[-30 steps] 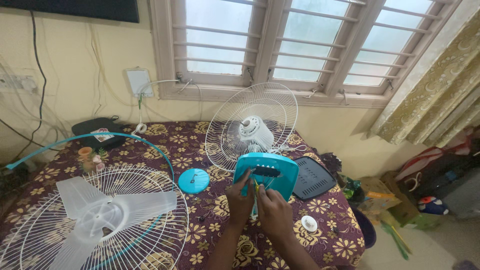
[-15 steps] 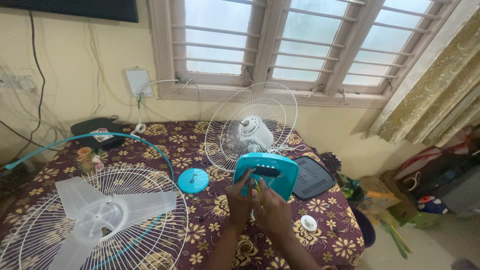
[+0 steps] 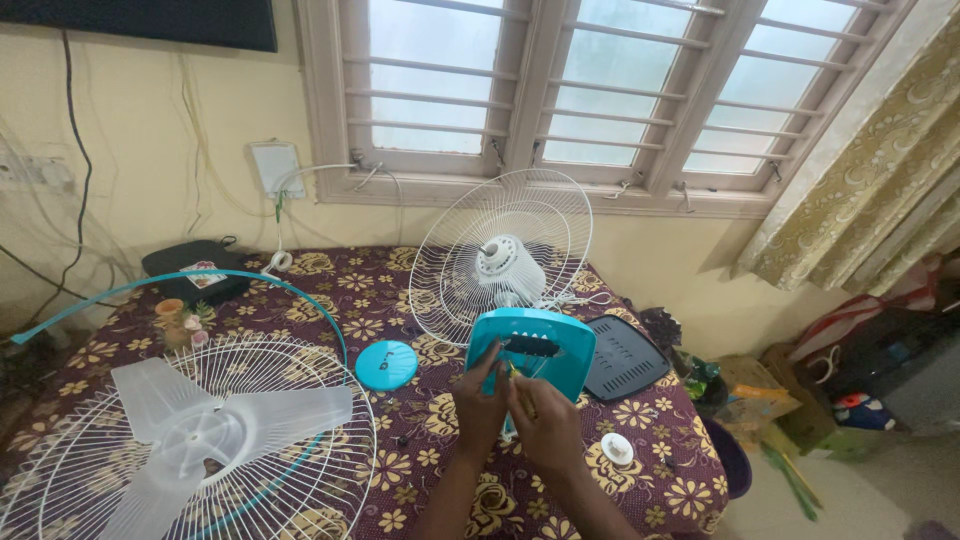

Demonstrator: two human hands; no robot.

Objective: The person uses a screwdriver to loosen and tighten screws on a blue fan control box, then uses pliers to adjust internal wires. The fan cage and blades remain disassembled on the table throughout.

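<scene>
Under the barred window, on the floral-clothed counter (image 3: 300, 300), the teal fan base housing (image 3: 540, 350) stood propped at twelve o'clock of both hands, probably light, rigid plastic best gripped by its edges, left hand (image 3: 480, 405) pinching its lower edge, right hand (image 3: 545, 425) pinching a small tool.

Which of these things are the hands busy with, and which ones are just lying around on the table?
In hand:
left hand
right hand
teal fan base
small tool, too small to tell its kind

Lying about:
fan head with rear grille
front grille
clear blade
teal ring
teal round cap
dark cover plate
white knob
black pouch
</scene>
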